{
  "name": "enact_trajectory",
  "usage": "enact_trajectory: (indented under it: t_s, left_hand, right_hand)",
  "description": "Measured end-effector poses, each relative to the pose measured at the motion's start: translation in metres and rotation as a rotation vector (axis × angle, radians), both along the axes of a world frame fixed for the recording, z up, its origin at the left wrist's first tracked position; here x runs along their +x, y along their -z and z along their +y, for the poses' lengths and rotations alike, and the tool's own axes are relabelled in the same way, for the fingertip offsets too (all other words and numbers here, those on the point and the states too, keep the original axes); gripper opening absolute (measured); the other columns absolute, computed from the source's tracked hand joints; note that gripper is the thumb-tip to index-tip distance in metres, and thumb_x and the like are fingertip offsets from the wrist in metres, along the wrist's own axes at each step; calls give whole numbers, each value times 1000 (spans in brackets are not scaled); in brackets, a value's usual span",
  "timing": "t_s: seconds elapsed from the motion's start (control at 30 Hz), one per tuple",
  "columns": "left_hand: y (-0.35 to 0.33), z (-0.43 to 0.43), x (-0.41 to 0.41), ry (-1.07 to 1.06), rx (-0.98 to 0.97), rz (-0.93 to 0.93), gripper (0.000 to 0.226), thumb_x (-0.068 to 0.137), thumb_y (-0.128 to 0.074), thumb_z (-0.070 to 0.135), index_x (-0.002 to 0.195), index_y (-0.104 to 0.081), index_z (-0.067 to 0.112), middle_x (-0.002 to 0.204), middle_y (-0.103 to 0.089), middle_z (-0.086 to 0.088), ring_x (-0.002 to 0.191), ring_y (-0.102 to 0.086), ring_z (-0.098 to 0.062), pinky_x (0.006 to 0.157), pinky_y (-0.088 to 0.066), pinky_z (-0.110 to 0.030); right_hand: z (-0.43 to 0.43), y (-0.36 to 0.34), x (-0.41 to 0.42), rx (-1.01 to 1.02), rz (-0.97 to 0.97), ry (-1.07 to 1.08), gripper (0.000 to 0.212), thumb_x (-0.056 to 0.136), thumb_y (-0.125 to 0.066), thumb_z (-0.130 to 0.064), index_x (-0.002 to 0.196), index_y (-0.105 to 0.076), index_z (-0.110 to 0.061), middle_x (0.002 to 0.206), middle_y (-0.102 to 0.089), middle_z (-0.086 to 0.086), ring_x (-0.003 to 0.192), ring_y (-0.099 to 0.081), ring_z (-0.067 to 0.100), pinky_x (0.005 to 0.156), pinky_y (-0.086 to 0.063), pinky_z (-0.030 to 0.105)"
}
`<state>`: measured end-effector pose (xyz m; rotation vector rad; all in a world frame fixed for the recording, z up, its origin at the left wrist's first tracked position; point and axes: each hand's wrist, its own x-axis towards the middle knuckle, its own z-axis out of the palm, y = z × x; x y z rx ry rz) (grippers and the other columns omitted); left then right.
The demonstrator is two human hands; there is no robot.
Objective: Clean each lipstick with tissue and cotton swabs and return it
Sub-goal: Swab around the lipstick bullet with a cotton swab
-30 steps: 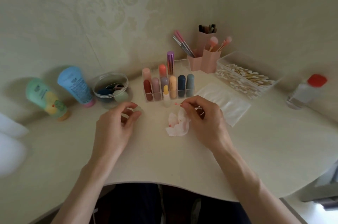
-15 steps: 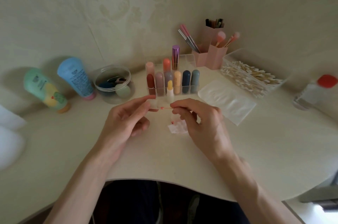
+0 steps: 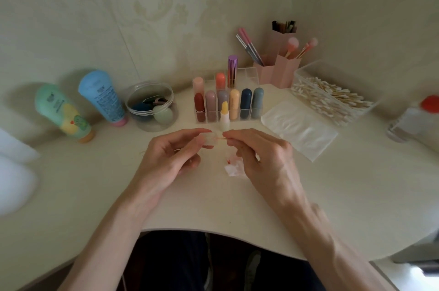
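Evidently midway: pinching a small clear plastic cap (image 3: 208,140) in the left hand (image 3: 171,157), probing it with a thin wooden cotton swab (image 3: 225,139) gripped in the right hand (image 3: 261,155), leaving the uncapped yellow-tipped white lipstick (image 3: 224,112) upright toward the back edge of the desk (image 3: 332,195), recapping and return pending.

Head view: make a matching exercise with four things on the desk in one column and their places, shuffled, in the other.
1. blue squeeze tube
2. clear plastic box of cotton swabs
3. crumpled red-stained white tissue
4. small yellow-capped lipstick

A. on the desk by the right hand
B. just in front of the clear lipstick rack
C. right of the pink brush holder
D. between the green tube and the round clear tub

Pairs: 1-D, 2-C, 3-A, 4-B
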<state>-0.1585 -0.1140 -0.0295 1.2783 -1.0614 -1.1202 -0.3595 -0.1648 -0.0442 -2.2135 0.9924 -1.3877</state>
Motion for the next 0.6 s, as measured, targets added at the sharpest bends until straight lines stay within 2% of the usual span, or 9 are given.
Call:
enact_trajectory:
  t_s: [0.13, 0.23, 0.43, 0.6]
  left_hand:
    - [1, 0, 0, 6, -7, 3, 22, 96, -67, 26, 111, -79, 15, 102, -78, -8, 63, -52, -14, 54, -38, -13]
    - [2, 1, 0, -23, -5, 15, 23, 95, -67, 27, 112, -79, 17, 105, -79, -7, 67, -55, -14, 55, -39, -14]
    - [2, 0, -1, -48, -10, 22, 22, 92, -70, 33, 109, -80, 23, 103, -78, -9, 72, -58, -16, 58, -41, -17]
    - [2, 0, -2, -57, -16, 22, 23, 90, -70, 34, 107, -81, 23, 100, -78, -6, 72, -58, -16, 56, -40, -17]
  right_hand:
    - [0, 2, -1, -50, 94, 6, 18, 100, -63, -8, 110, -78, -11, 88, -72, 2, 74, -68, 20, 62, -55, 40]
    - [0, 2, -1, -72, 170, -7, 16, 101, -63, -3, 111, -74, -10, 83, -65, 2, 73, -62, 23, 60, -52, 44]
    - [3, 1, 1, -15, 158, -78, 15, 105, -57, -11, 109, -72, -9, 83, -61, -4, 68, -56, 18, 61, -50, 40]
    - [4, 1, 3, 5, 157, -72, 11, 103, -61, -6, 106, -71, -10, 86, -65, -3, 70, -59, 16, 64, -49, 33]
